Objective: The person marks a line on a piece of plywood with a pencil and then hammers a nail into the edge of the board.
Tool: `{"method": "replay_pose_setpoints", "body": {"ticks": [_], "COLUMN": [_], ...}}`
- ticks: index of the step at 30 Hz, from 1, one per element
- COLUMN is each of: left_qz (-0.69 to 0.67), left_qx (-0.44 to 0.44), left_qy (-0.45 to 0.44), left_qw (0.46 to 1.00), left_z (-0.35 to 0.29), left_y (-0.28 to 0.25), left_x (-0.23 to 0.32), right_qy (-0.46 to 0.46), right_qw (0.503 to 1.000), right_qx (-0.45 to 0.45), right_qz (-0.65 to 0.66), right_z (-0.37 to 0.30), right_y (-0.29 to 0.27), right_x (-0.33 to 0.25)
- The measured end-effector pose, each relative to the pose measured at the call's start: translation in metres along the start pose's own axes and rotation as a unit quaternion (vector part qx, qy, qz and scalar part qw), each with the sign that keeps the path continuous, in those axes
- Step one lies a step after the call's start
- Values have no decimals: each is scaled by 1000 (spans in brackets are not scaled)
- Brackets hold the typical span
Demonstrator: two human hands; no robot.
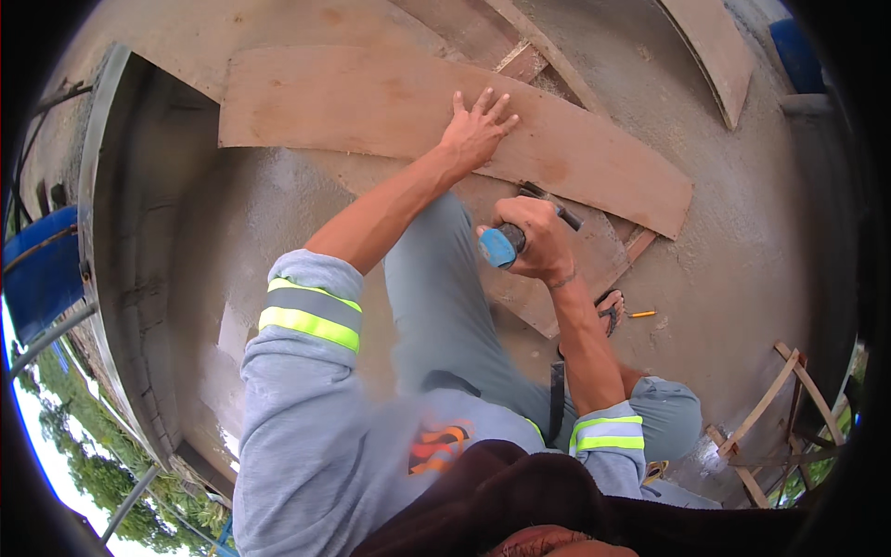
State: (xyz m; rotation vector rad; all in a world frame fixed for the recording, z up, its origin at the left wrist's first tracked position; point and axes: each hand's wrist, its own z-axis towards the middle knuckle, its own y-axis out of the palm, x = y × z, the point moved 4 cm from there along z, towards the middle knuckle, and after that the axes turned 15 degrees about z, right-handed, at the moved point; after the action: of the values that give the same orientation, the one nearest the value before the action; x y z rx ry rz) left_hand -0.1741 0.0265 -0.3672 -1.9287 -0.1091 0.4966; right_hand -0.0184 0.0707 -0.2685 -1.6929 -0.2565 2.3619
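My left hand lies flat with fingers spread on a long reddish-brown plywood strip. The strip crosses in front of me, tilting down to the right. In my right hand is a hammer; its blue and black handle end points toward me. The dark hammer head shows just past my knuckles, close to the strip's near edge. Whether the head touches the wood, I cannot tell. Under the strip sits another plywood piece, partly hidden by my knee and right arm.
More boards and a wooden batten lie beyond the strip. A yellow pencil rests on the concrete floor by my sandalled foot. A low wall edge with a blue drum stands left. A wooden frame is at lower right.
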Motion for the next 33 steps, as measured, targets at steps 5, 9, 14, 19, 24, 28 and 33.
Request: {"method": "replay_pose_setpoints", "body": {"ticks": [5, 9, 14, 19, 24, 28, 33], "left_qz": [9, 18, 21, 31, 7, 22, -2], "left_qx": [-5, -12, -20, -10, 3, 37, 14], "left_qy": [-1, -7, -9, -6, -18, -33, -19], "left_qw": [1000, 1000, 1000, 999, 1000, 999, 1000], "left_z": [7, 9, 3, 6, 11, 11, 14], "left_y": [-5, -5, -1, 5, 17, 32, 26], "left_x": [3, 7, 3, 3, 3, 12, 14], "right_qy": [-20, -15, 2, -11, 74, 57, -11], "right_qw": [999, 1000, 1000, 999, 971, 811, 714], "right_qx": [-8, 3, -12, -4, 139, 412, 482], "right_qz": [-38, -19, -14, 29, 180, 412, 507], "right_z": [6, 10, 21, 37, -28, -98, -138], "right_y": [17, 13, 17, 9, -77, -125, -143], "right_x": [11, 9, 9, -7, -15, 23, 48]}}
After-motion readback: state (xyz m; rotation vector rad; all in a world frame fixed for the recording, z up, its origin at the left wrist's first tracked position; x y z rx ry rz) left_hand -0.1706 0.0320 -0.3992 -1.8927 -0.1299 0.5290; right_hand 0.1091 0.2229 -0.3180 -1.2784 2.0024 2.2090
